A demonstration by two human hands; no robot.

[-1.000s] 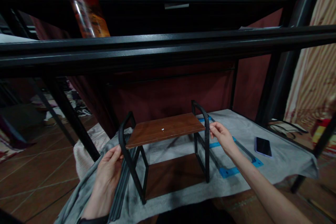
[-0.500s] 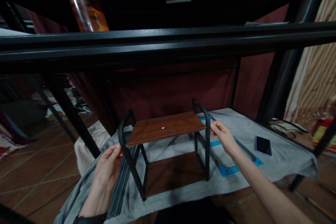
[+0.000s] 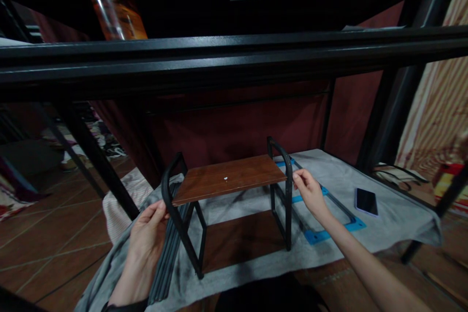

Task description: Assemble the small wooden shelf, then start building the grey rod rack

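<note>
A small two-tier rack (image 3: 234, 174) stands upright on the grey cloth, its two brown wood boards set between bent black metal side frames. The upper board has a small white spot near its middle. At the outer side of the left frame (image 3: 175, 217), level with the upper board, my left hand (image 3: 148, 234) has thumb and fingers pinched together. My right hand (image 3: 310, 192) pinches in the same way against the outer side of the right frame (image 3: 288, 209). Whatever lies between the fingertips of either hand is too small or hidden to make out.
Grey tubes (image 3: 166, 258) lie left of the rack. Blue-cornered dark frames (image 3: 338, 231) and a phone (image 3: 366, 202) rest on the grey cloth (image 3: 395, 219) at right. A black metal beam (image 3: 234, 53) crosses above, with an orange bottle (image 3: 115, 5) behind it.
The rack's left frame and my left hand have shifted very slightly left. Both hands keep their pinch at the side frames; the view has moved a little.
</note>
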